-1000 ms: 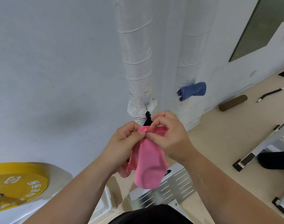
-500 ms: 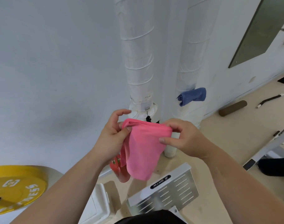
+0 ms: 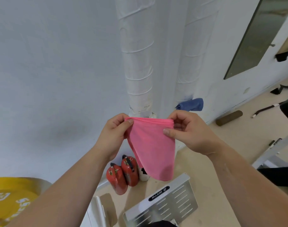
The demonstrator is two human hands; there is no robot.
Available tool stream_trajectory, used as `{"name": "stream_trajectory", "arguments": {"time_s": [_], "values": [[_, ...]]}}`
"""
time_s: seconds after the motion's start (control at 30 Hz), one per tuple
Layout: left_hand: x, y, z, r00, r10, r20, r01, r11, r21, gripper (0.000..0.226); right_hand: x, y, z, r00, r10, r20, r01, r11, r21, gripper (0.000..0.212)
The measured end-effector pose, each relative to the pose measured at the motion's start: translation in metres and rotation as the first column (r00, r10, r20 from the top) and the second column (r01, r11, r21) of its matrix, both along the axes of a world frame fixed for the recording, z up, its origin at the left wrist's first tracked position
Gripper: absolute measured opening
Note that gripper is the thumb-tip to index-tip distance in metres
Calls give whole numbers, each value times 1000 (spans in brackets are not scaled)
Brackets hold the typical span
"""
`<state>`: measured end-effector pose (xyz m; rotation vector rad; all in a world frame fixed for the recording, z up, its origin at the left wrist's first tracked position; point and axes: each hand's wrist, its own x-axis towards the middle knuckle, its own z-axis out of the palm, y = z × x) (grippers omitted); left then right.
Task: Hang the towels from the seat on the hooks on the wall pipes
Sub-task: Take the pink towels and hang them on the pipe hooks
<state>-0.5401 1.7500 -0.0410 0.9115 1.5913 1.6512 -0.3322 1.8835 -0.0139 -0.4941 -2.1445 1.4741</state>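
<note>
The left hand (image 3: 114, 133) and right hand (image 3: 187, 133) pinch the pink towel (image 3: 153, 145) at its top corners; a slackened pinch could drop it.

gym: yellow weight plate (image 3: 8, 199), bench frame (image 3: 274, 154), fire extinguishers (image 3: 123, 175).

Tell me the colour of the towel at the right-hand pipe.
Blue towel, clearest in the head view.

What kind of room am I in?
Probably a gym: a round yellow weight plate at lower left, a slotted silver metal footplate at bottom centre, a white metal equipment frame at right.
</note>
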Motion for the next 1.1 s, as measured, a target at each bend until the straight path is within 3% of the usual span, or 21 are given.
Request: {"name": "stream_trajectory", "arguments": {"time_s": [0.17, 0.27, 0.4, 0.5, 0.57, 0.63, 0.73, 0.87, 1.0, 1.1], "values": [[-4, 3, -6, 998, 49, -26, -50, 998, -32, 34, -2, -5, -6, 994, -96, 47, 93, 994, 64, 24], [-3, -1, -2, 996, 27, -85, -31, 998, -50, 31, -3, -8, -12, 983, -181, -1, 181, 983, -8, 42], [-7, -3, 11, 948, -234, -218, 191, 960, -203, 65, -8, -19, -18, 985, -168, -49, 162, 981, -107, 46], [-2, 4, 23, 828, -479, -292, 377, 860, -343, 78, -13, -25, -21, 993, -105, -53, 98, 986, -132, 46], [5, 10, 28, 752, -538, -382, 416, 836, -358, 80, -14, -25, -21, 993, -98, -68, 87, 985, -151, 43], [11, 15, 30, 733, -514, -446, 414, 857, -306, 78, -12, -22, -23, 986, -140, -90, 122, 975, -187, 39], [18, 20, 29, 808, -429, -404, 378, 903, -203, 64, -4, -14, -33, 982, -163, -95, 126, 941, -315, 45], [23, 26, 32, 808, -386, -446, 331, 922, -200, 38, 5, -11, -71, 998, 10, 59, 11, 942, -335, 65], [12, 31, 37, 719, -395, -572, 254, 915, -312, 49, 6, -22, -111, 974, 149, 168, -111, 971, -212, 98], [-8, 32, 31, 594, -382, -708, 150, 917, -369, 53, 8, -23, -124, 983, 125, 137, -109, 987, -120, 98]]}}
